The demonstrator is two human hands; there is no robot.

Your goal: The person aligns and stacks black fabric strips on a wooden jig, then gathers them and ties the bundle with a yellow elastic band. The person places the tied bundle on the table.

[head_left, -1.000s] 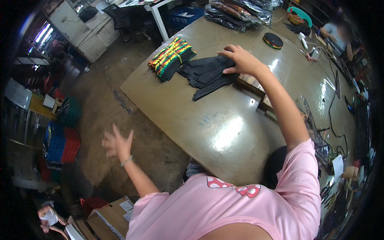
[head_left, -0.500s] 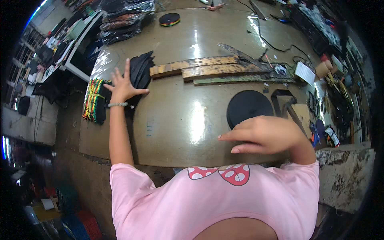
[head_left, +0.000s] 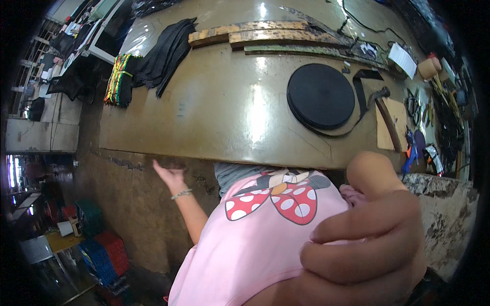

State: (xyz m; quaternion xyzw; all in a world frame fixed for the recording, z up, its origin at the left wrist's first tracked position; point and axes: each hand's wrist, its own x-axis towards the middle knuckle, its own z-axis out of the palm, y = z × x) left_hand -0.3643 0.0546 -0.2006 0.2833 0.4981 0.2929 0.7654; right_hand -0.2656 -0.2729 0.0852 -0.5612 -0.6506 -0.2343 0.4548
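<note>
My left hand [head_left: 171,177] is off the table, beside its front edge and over the floor. Its fingers are stretched out and hold nothing. Large and close, my right hand [head_left: 365,239] is raised in front of my chest with its fingers curled together; whether anything is inside them is hidden. On the table lie a fanned pile of black strips [head_left: 166,53] and, next to it, a tied bundle of red, yellow, green and black straps [head_left: 120,80]. A big roll of black webbing [head_left: 320,96] rests flat at the right, its loose end trailing away.
Spotted wooden bars [head_left: 270,34] lie across the table's far part. At the right are a hammer [head_left: 389,120] on a piece of cardboard [head_left: 398,113], scissors [head_left: 412,104] and a paper sheet [head_left: 402,60]. The table's front edge [head_left: 204,159] runs before my body.
My left hand has left the black strips and dropped back past the table edge. The strips lie spread out now. My right hand has risen toward the camera and curled. The view has shifted.
</note>
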